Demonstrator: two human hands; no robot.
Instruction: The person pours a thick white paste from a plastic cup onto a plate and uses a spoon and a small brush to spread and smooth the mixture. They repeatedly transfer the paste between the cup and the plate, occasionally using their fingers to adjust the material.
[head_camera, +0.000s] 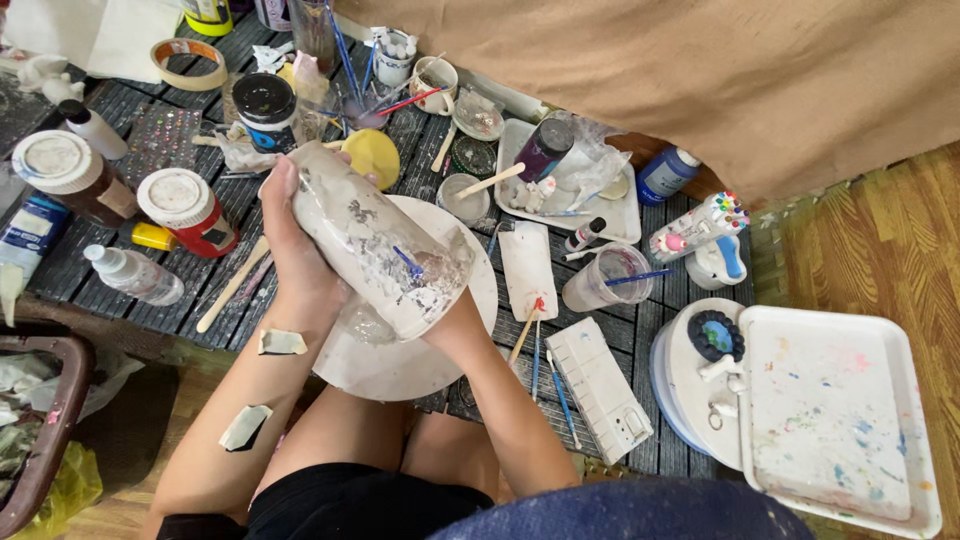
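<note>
My left hand (290, 245) grips a clear glass jar (375, 235) smeared with white paste, held tilted over a round white board (440, 355). The jar's mouth faces lower right. My right hand (455, 325) reaches into the mouth and is mostly hidden behind the glass; a thin blue-tipped tool (408, 265) shows inside the jar. Whether my right hand holds that tool is unclear. Two torn paper scraps stick to my left forearm (250, 400).
The low dark slatted table (200, 300) is crowded: red-and-white jar (190, 210), brown jar (65, 175), tape roll (188, 62), brushes, cups, white tray (565, 185). A paint-stained white tray (835, 415) and white paint box (600, 390) lie at right. Tan cloth hangs behind.
</note>
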